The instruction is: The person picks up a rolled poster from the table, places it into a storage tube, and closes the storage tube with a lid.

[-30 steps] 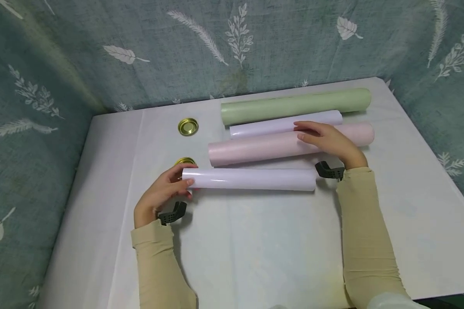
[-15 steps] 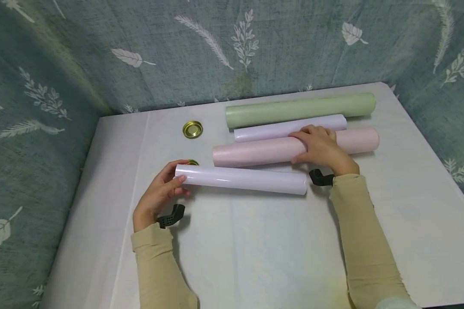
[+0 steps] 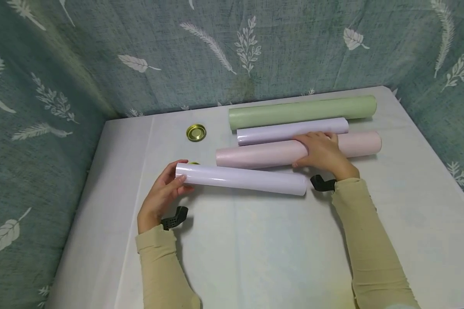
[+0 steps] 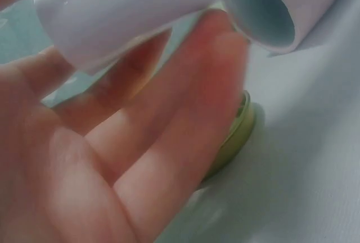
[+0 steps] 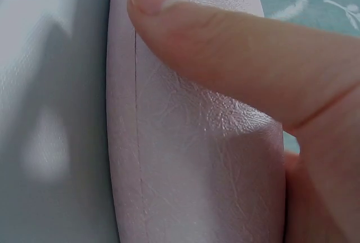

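Observation:
My left hand (image 3: 160, 193) grips the left end of a glossy white tube (image 3: 241, 179), which slants slightly down to the right above the table. In the left wrist view the white tube (image 4: 129, 15) lies between thumb and fingers, the lower fingers stretched out below it. My right hand (image 3: 322, 152) is wrapped over the middle of a thicker pink tube (image 3: 261, 154) lying on the table. The right wrist view shows the thumb (image 5: 225, 52) across the pink tube's seam (image 5: 138, 113); most of the other fingers are hidden behind it.
Behind the pink tube lie a second white tube (image 3: 294, 131) and a long green tube (image 3: 301, 112). A gold round lid (image 3: 196, 132) rests at the back left; another gold lid (image 4: 236, 136) is mostly covered by the left hand. Patterned cloth (image 3: 216, 56) hangs behind the table.
The held white tube has shifted a little left and its right end has dipped. My right hand has closed further around the pink tube from resting over its top.

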Available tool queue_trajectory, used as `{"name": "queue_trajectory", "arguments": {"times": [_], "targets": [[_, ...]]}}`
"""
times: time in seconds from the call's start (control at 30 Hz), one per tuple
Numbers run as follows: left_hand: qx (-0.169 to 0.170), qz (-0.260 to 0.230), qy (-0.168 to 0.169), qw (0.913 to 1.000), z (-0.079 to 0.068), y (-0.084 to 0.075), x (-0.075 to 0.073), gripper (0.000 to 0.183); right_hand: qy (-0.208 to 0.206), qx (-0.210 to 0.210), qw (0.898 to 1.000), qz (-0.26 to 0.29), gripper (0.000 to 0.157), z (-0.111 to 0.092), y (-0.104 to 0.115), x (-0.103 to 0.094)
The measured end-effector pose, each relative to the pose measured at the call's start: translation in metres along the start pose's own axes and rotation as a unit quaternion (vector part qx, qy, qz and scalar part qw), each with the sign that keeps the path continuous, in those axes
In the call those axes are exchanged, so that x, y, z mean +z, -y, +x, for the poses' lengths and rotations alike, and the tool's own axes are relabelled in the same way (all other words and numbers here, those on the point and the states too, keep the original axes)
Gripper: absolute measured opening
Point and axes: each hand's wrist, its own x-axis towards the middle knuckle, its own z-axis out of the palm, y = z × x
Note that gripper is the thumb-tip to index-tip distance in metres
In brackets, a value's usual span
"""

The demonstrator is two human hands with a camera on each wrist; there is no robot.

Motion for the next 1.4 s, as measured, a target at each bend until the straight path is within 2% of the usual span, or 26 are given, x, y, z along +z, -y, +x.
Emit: {"name": "queue_trajectory", "arguments": {"times": [0.1, 0.37, 0.47, 0.6, 0.7, 0.87, 0.97, 1.13, 1.23, 1.4], "targets": [[0.021, -0.031, 0.017, 0.9992, 0.000, 0.003, -0.001, 0.047, -0.001, -0.001, 1.000, 0.005, 0.079, -0.001, -0.001, 0.001], [0.041, -0.093, 0.035, 0.9942, -0.004, 0.008, -0.004, 0.050, -0.002, -0.014, 1.000, 0.017, 0.075, -0.007, -0.003, 0.005], [0.040, -0.093, 0.019, 0.9947, -0.005, 0.008, -0.005, 0.058, 0.006, -0.009, 1.000, 0.019, 0.077, -0.008, -0.003, 0.004], [0.022, -0.071, -0.025, 0.9969, -0.005, 0.005, -0.005, 0.063, 0.004, -0.005, 1.000, 0.022, 0.076, -0.009, -0.003, 0.003], [0.020, -0.075, -0.045, 0.9960, -0.004, 0.004, -0.005, 0.058, -0.001, -0.006, 1.000, 0.025, 0.076, -0.009, -0.003, 0.002], [0.032, -0.110, -0.077, 0.9904, -0.004, 0.005, -0.009, 0.047, -0.007, -0.008, 1.000, 0.027, 0.076, -0.009, -0.003, 0.000], [0.039, -0.121, -0.084, 0.9883, -0.004, 0.005, -0.011, 0.045, -0.012, -0.007, 1.000, 0.024, 0.075, -0.008, -0.003, -0.002], [0.066, -0.143, -0.071, 0.9850, -0.006, 0.006, -0.016, 0.045, -0.001, -0.002, 1.000, 0.015, 0.077, -0.008, -0.005, -0.003], [0.087, -0.165, -0.062, 0.9804, -0.007, 0.006, -0.020, 0.047, -0.013, -0.003, 1.000, 0.008, 0.077, -0.007, -0.005, -0.003], [0.100, -0.213, -0.078, 0.9687, -0.011, 0.008, -0.026, 0.038, -0.009, -0.003, 1.000, 0.015, 0.077, -0.007, -0.003, -0.003]]}}
